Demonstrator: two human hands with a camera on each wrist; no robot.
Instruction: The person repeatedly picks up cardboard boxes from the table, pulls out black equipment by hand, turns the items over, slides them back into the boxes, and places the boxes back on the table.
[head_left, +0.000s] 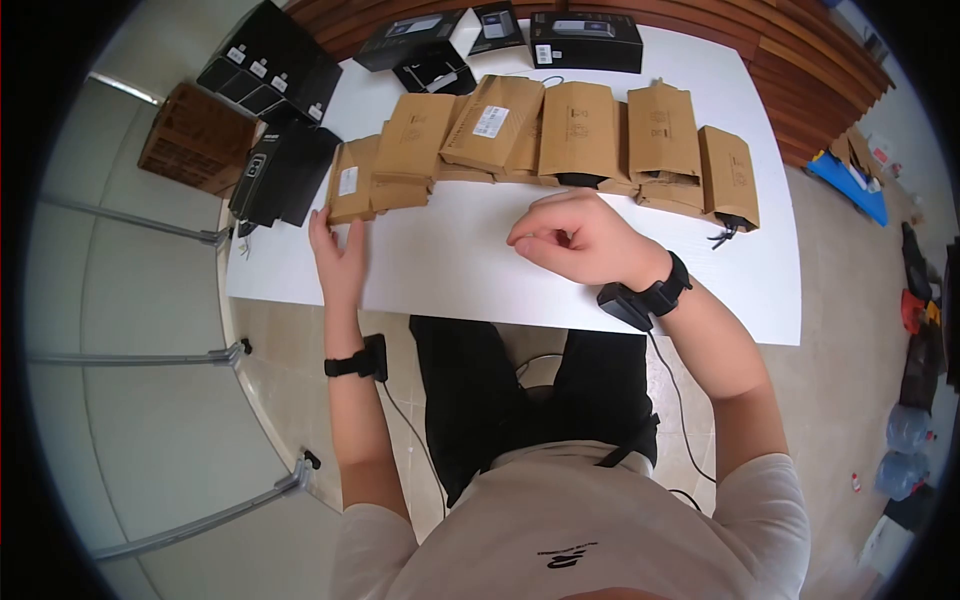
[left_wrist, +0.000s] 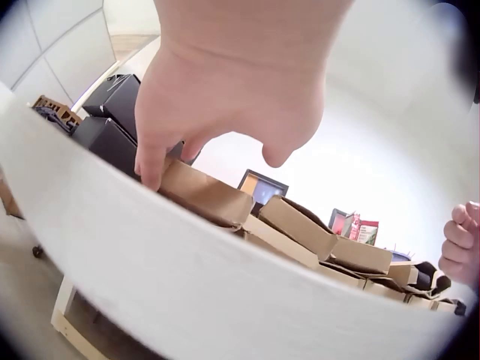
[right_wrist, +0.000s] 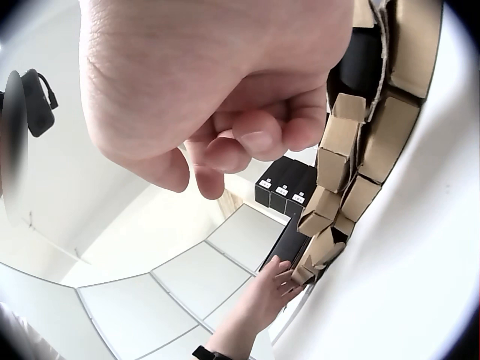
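Note:
Cardboard boxes [head_left: 576, 130] stand side by side in an uneven row across the white table. At the row's left end, my left hand [head_left: 342, 262] touches the leftmost carton [head_left: 350, 185], fingers spread on either side of its near end. The left wrist view shows a fingertip of that hand [left_wrist: 225, 97] against the carton's end [left_wrist: 202, 191], the thumb held away. My right hand [head_left: 590, 238] hovers before the middle of the row with its fingers curled in, holding nothing. In the right wrist view this hand [right_wrist: 217, 90] hides part of the row.
Black boxes [head_left: 270, 65] are stacked at the table's left, one more [head_left: 285, 175] beside the row. Others [head_left: 587, 42] lie along the back edge. A brown carton [head_left: 197, 140] is left of the table; a blue item [head_left: 848, 188] and bottles [head_left: 903, 472] are on the right.

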